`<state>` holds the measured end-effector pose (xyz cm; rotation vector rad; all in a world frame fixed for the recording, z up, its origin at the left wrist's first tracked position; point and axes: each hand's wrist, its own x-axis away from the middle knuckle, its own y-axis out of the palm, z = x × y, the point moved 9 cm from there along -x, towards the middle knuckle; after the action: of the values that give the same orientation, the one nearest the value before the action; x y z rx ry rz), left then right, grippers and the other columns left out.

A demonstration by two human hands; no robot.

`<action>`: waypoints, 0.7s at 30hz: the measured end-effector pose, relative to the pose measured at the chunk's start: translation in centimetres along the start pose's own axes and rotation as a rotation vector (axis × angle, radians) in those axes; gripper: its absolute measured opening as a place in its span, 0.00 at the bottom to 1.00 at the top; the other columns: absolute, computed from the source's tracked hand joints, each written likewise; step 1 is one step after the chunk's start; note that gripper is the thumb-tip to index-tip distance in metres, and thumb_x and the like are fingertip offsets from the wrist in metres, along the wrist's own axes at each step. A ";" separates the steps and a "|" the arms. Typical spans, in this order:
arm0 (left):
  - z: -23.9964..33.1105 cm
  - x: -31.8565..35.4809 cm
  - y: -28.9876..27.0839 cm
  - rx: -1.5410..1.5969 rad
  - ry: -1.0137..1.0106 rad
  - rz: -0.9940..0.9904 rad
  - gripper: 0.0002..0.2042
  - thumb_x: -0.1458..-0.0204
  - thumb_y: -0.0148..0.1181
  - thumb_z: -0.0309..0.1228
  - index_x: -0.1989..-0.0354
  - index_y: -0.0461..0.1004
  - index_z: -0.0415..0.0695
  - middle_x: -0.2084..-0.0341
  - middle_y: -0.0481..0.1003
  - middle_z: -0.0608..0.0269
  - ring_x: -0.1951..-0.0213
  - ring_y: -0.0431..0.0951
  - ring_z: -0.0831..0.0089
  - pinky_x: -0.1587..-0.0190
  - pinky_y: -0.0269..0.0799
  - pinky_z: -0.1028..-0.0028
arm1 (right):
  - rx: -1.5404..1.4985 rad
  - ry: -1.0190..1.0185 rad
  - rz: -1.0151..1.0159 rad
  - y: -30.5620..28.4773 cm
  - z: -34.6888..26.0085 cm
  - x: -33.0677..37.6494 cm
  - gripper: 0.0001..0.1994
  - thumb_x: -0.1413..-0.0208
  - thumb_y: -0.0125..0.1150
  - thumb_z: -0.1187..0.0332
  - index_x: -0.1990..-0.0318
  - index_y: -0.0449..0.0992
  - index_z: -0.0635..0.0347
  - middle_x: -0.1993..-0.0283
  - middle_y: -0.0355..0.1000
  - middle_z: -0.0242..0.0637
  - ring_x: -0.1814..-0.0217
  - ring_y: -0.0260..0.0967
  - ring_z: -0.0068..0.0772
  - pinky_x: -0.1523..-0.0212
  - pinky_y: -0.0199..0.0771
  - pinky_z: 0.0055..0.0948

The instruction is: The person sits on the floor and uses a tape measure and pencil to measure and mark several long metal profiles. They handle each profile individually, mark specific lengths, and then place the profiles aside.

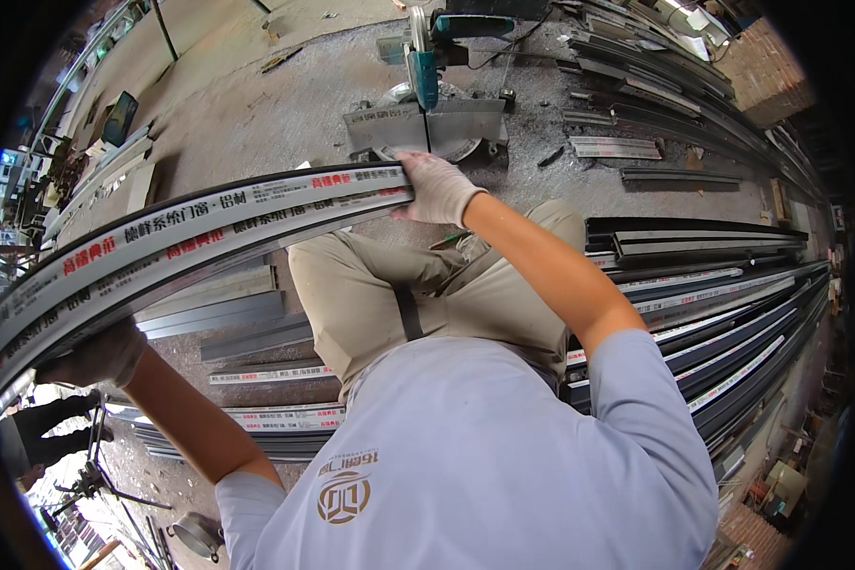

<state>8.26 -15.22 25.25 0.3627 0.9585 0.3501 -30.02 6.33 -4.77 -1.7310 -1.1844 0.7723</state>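
A long aluminium profile (176, 226), dark-edged and covered with printed white film, runs from the far left to the middle in front of me. My right hand (437, 188), in a pale glove, is closed round its right end. Under its left part, my gloved left hand (100, 353) supports it from below; the fingers are partly hidden by the profile but look wrapped on it. Just beyond the right end stands a teal mitre saw (423, 76) on the floor, its grey fence (385, 128) close to my right hand and apart from the profile.
Stacks of long profiles (722, 323) lie to my right, with more (655, 71) at the far right. Shorter pieces (247, 323) lie beside my left leg. A tripod (95, 470), a metal pot (197, 534) and a person's dark-clad legs (47, 427) are at the lower left.
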 end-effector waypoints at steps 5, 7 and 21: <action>2.3 -3.0 0.7 -0.143 -0.080 0.059 0.43 0.47 0.53 0.75 0.33 0.73 0.53 0.36 0.75 0.55 0.40 0.80 0.49 0.41 0.75 0.28 | -0.089 -0.088 -0.292 1.9 -4.4 -1.9 0.47 0.57 0.82 0.48 0.33 0.66 0.63 0.38 0.74 0.54 0.34 0.72 0.55 0.34 0.73 0.41; -0.3 -4.3 4.0 0.039 -0.273 -0.169 0.39 0.41 0.53 0.68 0.30 0.71 0.52 0.32 0.71 0.52 0.32 0.72 0.47 0.34 0.62 0.26 | -0.142 -0.193 -0.313 1.1 -6.8 -1.9 0.46 0.54 0.81 0.46 0.32 0.65 0.61 0.38 0.74 0.54 0.35 0.73 0.56 0.35 0.74 0.41; -15.3 -4.9 -1.2 0.291 -0.128 -0.342 0.38 0.30 0.39 0.62 0.21 0.55 0.48 0.24 0.60 0.48 0.25 0.61 0.50 0.26 0.59 0.40 | -1.613 -0.118 -0.380 -5.5 -13.5 -1.9 0.51 0.55 0.86 0.64 0.25 0.58 0.60 0.32 0.69 0.44 0.29 0.66 0.34 0.27 0.66 0.33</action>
<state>-7.03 -16.23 20.22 0.4704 0.9269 -0.1253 -21.40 1.24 5.94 -2.4393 -2.4314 -0.6021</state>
